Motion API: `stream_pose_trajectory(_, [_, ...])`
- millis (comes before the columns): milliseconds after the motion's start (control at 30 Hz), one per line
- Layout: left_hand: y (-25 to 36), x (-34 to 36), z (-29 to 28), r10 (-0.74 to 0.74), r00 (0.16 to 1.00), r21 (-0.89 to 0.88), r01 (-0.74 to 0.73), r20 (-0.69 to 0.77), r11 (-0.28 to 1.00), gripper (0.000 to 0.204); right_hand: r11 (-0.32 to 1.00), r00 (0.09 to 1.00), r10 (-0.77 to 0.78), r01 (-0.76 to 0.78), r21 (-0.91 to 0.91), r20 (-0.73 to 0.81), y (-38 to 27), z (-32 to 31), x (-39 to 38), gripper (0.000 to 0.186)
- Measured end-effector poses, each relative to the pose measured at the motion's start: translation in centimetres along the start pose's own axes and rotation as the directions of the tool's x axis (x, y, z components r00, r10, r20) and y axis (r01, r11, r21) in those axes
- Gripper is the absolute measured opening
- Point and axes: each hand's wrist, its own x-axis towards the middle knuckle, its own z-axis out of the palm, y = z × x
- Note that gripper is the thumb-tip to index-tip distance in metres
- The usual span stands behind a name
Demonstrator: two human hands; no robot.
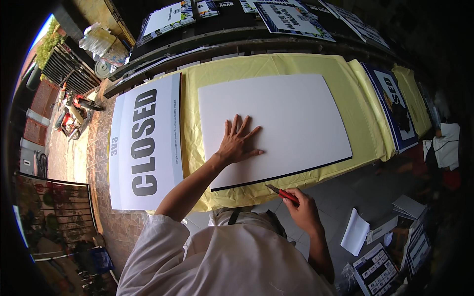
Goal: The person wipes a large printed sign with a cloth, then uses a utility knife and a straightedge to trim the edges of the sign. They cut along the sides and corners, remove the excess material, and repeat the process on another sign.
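A large white board (291, 118) with a dark lower edge lies face-blank on a yellow cloth (242, 63) over the table. Pressed flat on the board's left part is my left hand (237, 144), its fingers spread. My right hand (302, 209) grips a red utility knife (289, 196), blade out and pointing up-left, just off the board's near edge. The blade appears apart from the board. To the left of it, a white and pale blue printed sign (148, 143) with big dark letters lies across the table.
A dark blue printed board (393, 108) rests at the table's right end. Printed panels (291, 20) lie on a dark rack beyond the table. Papers and boards (375, 270) are on the floor at lower right. A red motorbike (75, 111) stands outside at left.
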Motion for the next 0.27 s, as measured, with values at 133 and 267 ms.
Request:
stream_pose_trajectory(133, [-1.1, 1.2, -0.1, -0.01, 1.0, 0.022, 0.01, -0.028, 1.0, 0.088, 0.999, 0.999, 0.049, -0.048, 0.025, -0.02, 0.8, -1.0, 1.9, 0.024])
stream_pose_trajectory(267, [-3.0, 2.1, -0.5, -0.007, 1.0, 0.011, 0.008, -0.026, 1.0, 0.089, 0.999, 0.999, 0.015, -0.016, 0.035, 0.039, 1.5, -1.7, 3.9, 0.023])
